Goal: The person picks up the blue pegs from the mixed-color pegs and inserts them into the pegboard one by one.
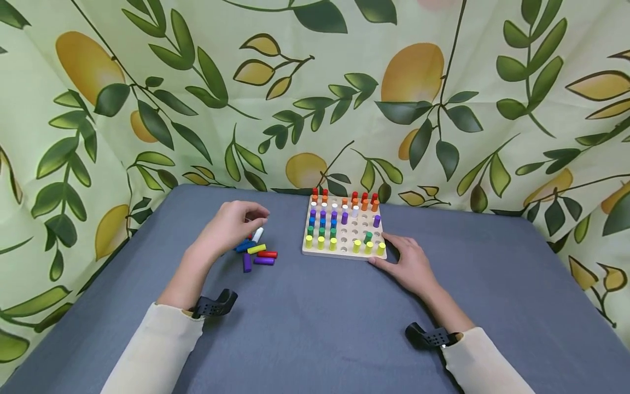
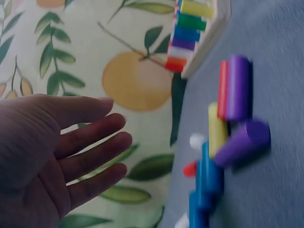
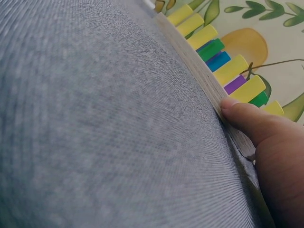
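Note:
In the head view my left hand [image 1: 227,225] hovers over a small heap of loose pegs, its fingers loosely bent with nothing between them. The left wrist view shows that hand [image 2: 71,152] spread beside the heap. In the heap lie purple pegs [image 1: 264,261], a red peg [image 1: 268,254], a yellow peg [image 1: 256,249], blue pegs [image 1: 245,247] and a white peg [image 1: 257,235]. My right hand [image 1: 408,262] holds the near right corner of a wooden pegboard [image 1: 344,254]. Its thumb [image 3: 242,116] presses on the board's front edge; the other fingers reach along the right side.
Coloured pegs stand in rows on the board, with yellow pegs [image 1: 332,244] in front and red ones [image 1: 365,197] at the back. Several holes in its middle and right columns show bare. A grey-blue cloth [image 1: 315,328] covers the table; behind it hangs a leaf-and-fruit patterned curtain [image 1: 344,49].

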Demonstrator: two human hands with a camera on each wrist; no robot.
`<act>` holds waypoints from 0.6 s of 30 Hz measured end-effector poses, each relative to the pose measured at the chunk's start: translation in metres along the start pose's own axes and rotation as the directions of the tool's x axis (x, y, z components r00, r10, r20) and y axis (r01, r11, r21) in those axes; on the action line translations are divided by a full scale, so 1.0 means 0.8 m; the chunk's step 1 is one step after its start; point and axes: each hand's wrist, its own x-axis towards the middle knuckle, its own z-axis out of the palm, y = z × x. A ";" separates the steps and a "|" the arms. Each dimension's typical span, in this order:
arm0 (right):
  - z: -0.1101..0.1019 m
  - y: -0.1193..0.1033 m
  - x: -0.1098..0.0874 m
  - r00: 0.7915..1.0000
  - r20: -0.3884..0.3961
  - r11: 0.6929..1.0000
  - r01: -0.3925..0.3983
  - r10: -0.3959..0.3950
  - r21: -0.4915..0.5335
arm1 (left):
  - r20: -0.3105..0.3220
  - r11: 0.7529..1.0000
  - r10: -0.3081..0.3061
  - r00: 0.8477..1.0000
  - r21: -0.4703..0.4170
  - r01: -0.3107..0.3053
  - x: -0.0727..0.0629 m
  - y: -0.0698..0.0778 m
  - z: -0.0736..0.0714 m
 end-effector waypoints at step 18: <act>0.002 0.000 0.000 1.000 -0.003 1.000 0.006 -0.006 -0.022 | 0.061 0.970 -0.066 0.996 0.237 0.049 -0.006 -0.061 0.007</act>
